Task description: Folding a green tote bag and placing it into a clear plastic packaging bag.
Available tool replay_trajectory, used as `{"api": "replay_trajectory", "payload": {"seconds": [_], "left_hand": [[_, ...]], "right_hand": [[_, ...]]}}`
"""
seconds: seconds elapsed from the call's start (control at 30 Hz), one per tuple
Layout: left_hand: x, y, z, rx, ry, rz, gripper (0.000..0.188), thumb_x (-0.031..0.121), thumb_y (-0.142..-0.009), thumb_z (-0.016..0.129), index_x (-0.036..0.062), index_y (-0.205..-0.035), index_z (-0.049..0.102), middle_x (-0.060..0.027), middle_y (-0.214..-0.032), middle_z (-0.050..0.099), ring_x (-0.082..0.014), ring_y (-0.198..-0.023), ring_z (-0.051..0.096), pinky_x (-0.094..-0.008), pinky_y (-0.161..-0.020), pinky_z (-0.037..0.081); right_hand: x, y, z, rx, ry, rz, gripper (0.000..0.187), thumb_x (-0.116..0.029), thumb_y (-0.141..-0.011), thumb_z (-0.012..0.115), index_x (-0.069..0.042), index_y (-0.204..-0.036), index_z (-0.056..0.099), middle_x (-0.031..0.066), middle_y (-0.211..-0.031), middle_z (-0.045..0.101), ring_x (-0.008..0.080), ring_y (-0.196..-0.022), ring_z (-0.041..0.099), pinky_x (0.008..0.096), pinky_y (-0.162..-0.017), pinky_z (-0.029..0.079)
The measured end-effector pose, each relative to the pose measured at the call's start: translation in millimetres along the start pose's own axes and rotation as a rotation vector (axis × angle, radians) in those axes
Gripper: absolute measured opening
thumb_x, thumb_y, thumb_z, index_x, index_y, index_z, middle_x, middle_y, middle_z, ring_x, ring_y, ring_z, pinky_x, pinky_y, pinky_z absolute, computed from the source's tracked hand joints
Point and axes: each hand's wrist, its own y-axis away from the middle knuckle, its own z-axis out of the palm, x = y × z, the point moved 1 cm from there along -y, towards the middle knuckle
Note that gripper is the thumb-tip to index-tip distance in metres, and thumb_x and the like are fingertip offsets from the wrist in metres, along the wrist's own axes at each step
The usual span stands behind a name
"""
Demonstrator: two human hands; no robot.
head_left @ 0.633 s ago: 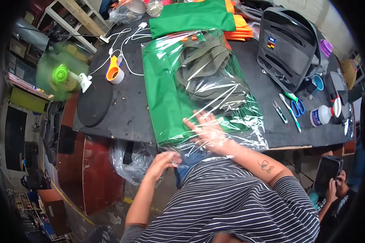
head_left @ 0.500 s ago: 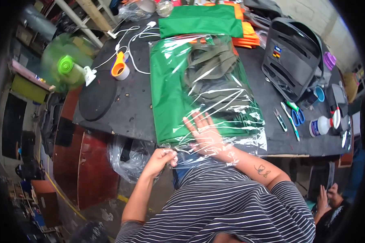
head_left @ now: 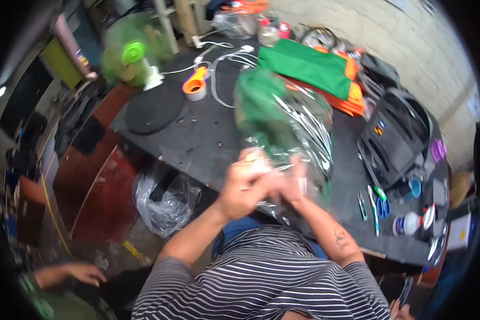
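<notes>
A clear plastic bag [head_left: 309, 125] with folded green fabric [head_left: 261, 101] and something dark grey-green inside is lifted and bunched over the near part of the black table. My left hand [head_left: 245, 181] is closed at its near end, fingers gathered on the plastic. Right beside it, my right hand [head_left: 296, 181] touches the same end, but motion smears its fingers, so their grip is unclear. The bag is also blurred.
Behind the bag lie folded green and orange fabrics [head_left: 314, 66]. A grey backpack [head_left: 394, 136], blue scissors [head_left: 383, 207] and a white bottle [head_left: 408, 224] stand right. A tape dispenser [head_left: 196, 90] and small fan [head_left: 136, 56] are left. Another person's hand [head_left: 88, 273] shows lower left.
The bag lay flat with my right hand spread on it; now it is raised and bunched. My hands have come together at its near end. The view has turned.
</notes>
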Motion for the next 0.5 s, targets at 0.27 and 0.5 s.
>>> {"api": "replay_trajectory", "payload": {"seconds": [0.27,0.5], "left_hand": [[101,-95,154,-0.106,-0.420,0.765,0.033,0.032,-0.085,0.052,0.0012,-0.074,0.057,-0.0140,-0.074,0.056,-0.0312,-0.085,0.051,-0.0448,-0.082,0.036],[25,-84,142,-0.459,-0.579,0.439,0.055,0.043,-0.068,0.072,0.0056,-0.107,0.060,-0.0174,-0.099,0.058,-0.0354,-0.112,0.047,-0.0587,-0.099,0.026]], "right_hand": [[123,-71,-82,-0.115,-1.033,0.154,0.040,-0.031,-0.090,0.051,-0.001,-0.117,0.051,0.0140,-0.111,0.056,0.0264,-0.101,0.055,0.0360,-0.089,0.045],[193,36,-51,0.191,-0.472,0.012,0.042,-0.034,-0.093,0.048,-0.002,-0.121,0.050,0.0121,-0.115,0.056,0.0250,-0.103,0.054,0.0352,-0.093,0.044]]}}
